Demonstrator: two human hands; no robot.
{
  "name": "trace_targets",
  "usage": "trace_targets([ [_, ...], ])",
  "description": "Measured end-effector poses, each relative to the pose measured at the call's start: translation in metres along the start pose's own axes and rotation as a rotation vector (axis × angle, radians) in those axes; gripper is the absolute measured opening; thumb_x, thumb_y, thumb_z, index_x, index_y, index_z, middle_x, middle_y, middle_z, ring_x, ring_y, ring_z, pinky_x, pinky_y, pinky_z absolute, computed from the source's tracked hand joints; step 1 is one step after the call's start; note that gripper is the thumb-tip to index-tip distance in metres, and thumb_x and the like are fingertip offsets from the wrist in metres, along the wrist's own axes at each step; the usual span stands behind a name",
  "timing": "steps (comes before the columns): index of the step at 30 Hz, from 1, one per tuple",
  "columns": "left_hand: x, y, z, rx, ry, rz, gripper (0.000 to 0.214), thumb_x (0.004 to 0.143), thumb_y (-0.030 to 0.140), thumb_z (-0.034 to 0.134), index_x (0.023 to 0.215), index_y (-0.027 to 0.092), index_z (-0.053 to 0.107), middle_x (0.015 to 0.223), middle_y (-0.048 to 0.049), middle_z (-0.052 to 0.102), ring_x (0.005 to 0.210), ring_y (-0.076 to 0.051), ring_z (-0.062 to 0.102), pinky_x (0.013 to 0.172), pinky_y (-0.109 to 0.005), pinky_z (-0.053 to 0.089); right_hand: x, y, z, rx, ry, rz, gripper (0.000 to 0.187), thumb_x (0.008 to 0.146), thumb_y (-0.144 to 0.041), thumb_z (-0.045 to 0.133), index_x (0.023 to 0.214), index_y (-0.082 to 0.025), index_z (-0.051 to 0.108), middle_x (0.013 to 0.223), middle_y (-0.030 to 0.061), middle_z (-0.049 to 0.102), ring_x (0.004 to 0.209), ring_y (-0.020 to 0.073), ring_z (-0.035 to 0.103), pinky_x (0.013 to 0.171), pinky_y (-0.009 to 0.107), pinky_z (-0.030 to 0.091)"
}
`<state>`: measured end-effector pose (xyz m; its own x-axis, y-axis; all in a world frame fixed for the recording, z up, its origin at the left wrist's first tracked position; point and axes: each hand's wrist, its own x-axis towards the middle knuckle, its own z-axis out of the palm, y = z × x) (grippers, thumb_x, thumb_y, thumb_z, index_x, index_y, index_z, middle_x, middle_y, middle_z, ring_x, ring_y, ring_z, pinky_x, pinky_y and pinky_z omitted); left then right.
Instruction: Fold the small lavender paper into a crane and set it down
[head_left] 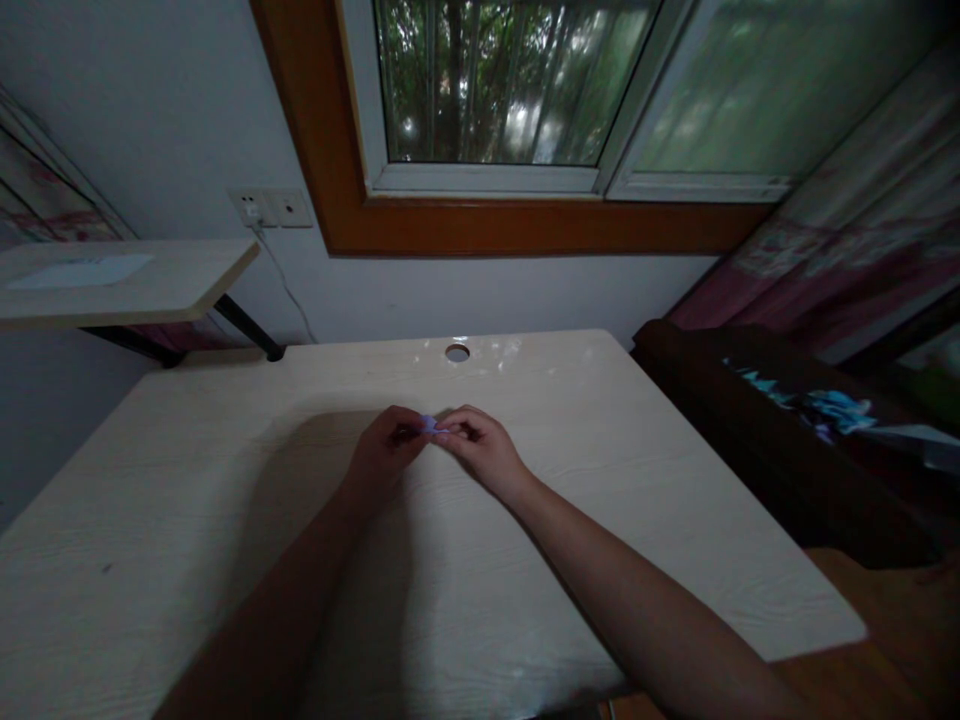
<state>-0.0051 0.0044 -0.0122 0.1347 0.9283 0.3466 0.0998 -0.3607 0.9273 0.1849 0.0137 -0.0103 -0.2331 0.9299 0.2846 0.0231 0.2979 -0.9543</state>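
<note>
A small light-purple piece, perhaps folded paper [429,424], is pinched between my two hands over the pale wooden table [555,560]. My left hand [382,450] grips its left side with thumb and forefinger. From the right, my right hand [484,445] pinches the other side, the fingertips of both hands almost meeting. Most of the piece is hidden by the fingers, so its full shape cannot be made out.
A raised shelf [217,270] with a white sheet [82,271] stands at the back left on black legs. Behind the table are a cable hole [457,353], a wall socket [270,208] with a cord, and a window. A dark bench [750,430] with bluish items lies right.
</note>
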Motion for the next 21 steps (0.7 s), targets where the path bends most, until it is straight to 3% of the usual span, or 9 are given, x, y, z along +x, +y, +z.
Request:
trace_targets([
  [7,0.0008,0.0056,-0.0018,0.185,-0.037,0.140,0.009,0.085,0.030,0.069,0.089,0.022,0.068,0.094,-0.0040,0.066,0.088,-0.015,0.063,0.080,-0.028,0.052,-0.0009,-0.0085,-0.0007,-0.084,0.018,-0.045,0.015,0.080,-0.036,0.075,0.086,-0.022,0.074,0.085,0.0030,0.068,0.076,0.0146,0.061,0.069,0.027,0.047],
  [15,0.0007,0.0061,-0.0010,0.010,0.008,-0.066,0.018,0.082,0.036,0.071,0.080,0.019,0.066,0.085,-0.0038,0.069,0.079,-0.016,0.064,0.075,-0.028,0.051,-0.0037,-0.0090,-0.0013,-0.060,0.028,0.024,0.020,0.080,-0.041,0.073,0.092,-0.024,0.075,0.090,0.0053,0.072,0.080,0.0185,0.065,0.074,0.031,0.051],
  [21,0.0023,0.0069,-0.0019,-0.029,0.048,-0.109,0.018,0.080,0.035,0.072,0.078,0.018,0.066,0.084,-0.0038,0.070,0.078,-0.016,0.064,0.074,-0.027,0.051,-0.0034,-0.0085,0.0011,0.012,0.031,0.038,0.024,0.080,-0.042,0.073,0.095,-0.024,0.074,0.093,0.0066,0.071,0.083,0.0187,0.066,0.077,0.031,0.053],
])
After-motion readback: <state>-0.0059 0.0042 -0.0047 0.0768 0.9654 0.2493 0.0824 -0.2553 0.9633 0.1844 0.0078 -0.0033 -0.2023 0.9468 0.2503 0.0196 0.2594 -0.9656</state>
